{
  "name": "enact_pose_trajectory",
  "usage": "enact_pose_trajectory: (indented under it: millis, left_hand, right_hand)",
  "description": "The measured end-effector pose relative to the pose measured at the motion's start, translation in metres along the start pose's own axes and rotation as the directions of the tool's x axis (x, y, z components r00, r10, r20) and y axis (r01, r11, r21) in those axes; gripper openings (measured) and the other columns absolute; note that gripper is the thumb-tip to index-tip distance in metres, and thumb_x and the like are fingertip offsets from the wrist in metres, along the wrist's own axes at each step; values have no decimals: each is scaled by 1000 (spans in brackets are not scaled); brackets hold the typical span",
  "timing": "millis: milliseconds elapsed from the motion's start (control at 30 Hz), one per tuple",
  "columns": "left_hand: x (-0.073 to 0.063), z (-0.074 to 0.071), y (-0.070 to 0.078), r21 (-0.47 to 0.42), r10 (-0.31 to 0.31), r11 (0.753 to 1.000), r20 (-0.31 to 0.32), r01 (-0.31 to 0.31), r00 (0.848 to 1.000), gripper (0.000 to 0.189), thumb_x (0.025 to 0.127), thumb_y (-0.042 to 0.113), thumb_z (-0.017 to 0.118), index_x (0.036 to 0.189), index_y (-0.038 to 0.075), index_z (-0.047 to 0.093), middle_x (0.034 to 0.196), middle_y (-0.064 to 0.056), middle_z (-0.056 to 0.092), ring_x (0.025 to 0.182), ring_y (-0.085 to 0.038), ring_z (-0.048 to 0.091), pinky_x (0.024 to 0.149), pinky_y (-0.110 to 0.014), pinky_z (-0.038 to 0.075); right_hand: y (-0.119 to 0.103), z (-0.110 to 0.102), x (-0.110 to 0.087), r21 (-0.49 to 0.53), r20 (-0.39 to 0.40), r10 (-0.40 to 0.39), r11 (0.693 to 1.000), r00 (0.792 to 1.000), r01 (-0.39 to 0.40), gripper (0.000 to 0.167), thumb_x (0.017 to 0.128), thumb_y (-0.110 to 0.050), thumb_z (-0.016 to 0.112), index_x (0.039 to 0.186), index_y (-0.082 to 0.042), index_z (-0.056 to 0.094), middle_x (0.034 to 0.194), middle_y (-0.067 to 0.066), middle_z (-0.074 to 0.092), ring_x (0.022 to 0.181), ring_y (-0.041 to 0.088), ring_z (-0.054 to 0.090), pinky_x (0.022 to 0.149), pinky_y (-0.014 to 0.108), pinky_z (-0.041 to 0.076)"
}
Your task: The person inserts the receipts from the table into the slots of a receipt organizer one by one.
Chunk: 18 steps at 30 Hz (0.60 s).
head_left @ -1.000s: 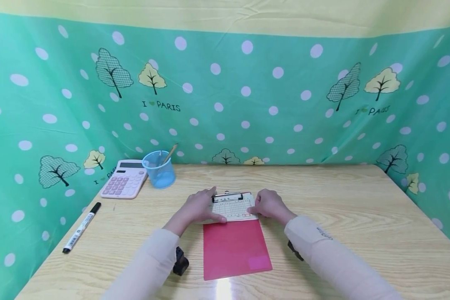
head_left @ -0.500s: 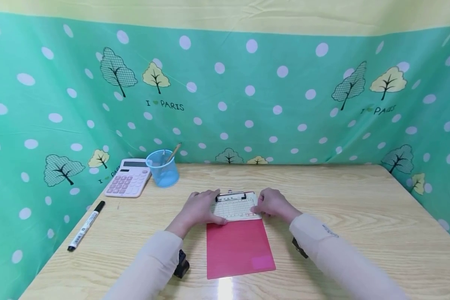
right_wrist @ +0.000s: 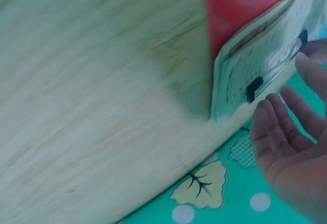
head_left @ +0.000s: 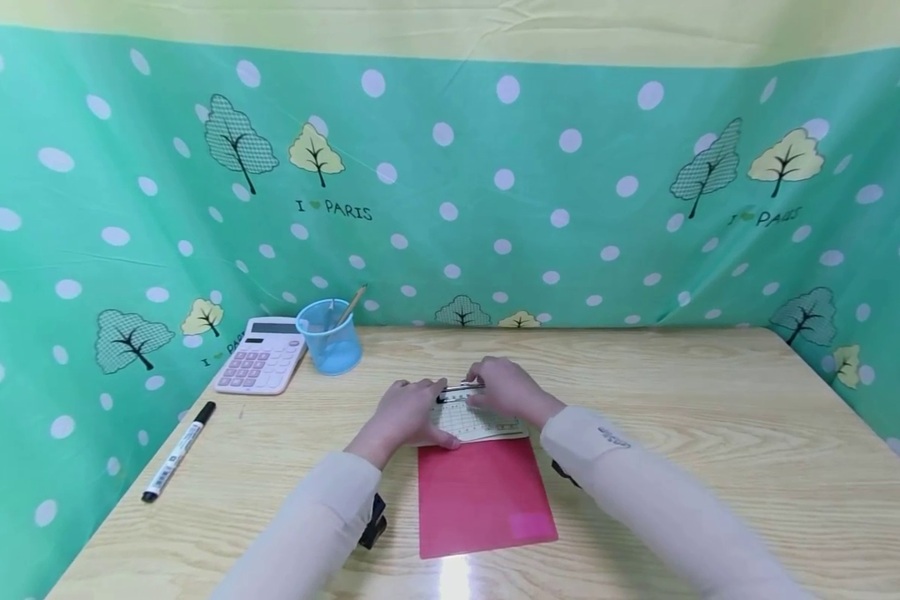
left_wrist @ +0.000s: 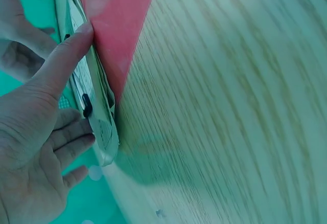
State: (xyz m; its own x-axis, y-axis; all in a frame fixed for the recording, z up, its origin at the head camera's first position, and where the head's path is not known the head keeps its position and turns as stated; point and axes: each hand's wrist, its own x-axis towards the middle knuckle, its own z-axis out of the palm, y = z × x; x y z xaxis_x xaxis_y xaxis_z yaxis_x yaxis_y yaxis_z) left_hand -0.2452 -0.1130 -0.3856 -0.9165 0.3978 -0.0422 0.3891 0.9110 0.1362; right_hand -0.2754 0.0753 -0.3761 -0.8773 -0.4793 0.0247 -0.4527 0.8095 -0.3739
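A red clipboard (head_left: 487, 500) lies on the table with a stack of printed form sheets (head_left: 487, 423) across its far end. At the top of the sheets is a metal clip (head_left: 459, 388) with black ends. My left hand (head_left: 408, 417) spans the left end of the sheets; its straight thumb (left_wrist: 66, 55) rests on them and its relaxed fingers lie by their edge. Over the right part of the clip is my right hand (head_left: 506, 387). In the right wrist view, its fingers (right_wrist: 278, 127) are loosely bent beside the clip, with nothing visible held between them.
To the far left lie a pink calculator (head_left: 262, 358) and a blue mesh pencil cup (head_left: 332, 342) holding pencils. A black-capped marker (head_left: 180, 450) lies near the table's left edge. A green dotted curtain (head_left: 450, 192) hangs behind the wooden table (head_left: 682, 417).
My right hand has left the lower right corner of the sheets and moved up and left to the clip. My left hand stays at the left end of the sheets.
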Motion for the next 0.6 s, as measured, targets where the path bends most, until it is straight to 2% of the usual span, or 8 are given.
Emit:
enact_pose_trajectory:
  millis: [133, 433, 600]
  left_hand:
    - [-1, -1, 1, 12, 13, 1000, -9, -13, 1000, 100, 72, 58, 87, 146, 1, 51, 136, -18, 62, 124, -35, 60, 111, -49, 38]
    - [1, -3, 1, 31, 36, 999, -16, -35, 999, 97, 71, 58, 87, 144, 2, 55, 133, -17, 64, 123, -35, 59, 112, -48, 37]
    - [2, -4, 1, 46, 37, 998, -8, -37, 999, 93, 73, 57, 86, 143, 4, 56, 135, -15, 64, 126, -32, 58, 112, -48, 37]
  right_hand:
    - [-3, 7, 4, -108, 2, -65, 992, 998, 64, 30, 92, -17, 78, 117, 0, 72, 110, 13, 69, 107, 32, 64, 96, 44, 52]
    - [-10, 12, 7, -304, -43, -153, 943, 987, 133, 6, 93, -7, 73, 96, -4, 77, 90, 9, 67, 89, 28, 66, 83, 40, 56]
    - [-13, 12, 8, -380, -36, -165, 914, 986, 139, 9, 93, -2, 70, 94, -5, 78, 89, 8, 68, 86, 26, 67, 80, 39, 56]
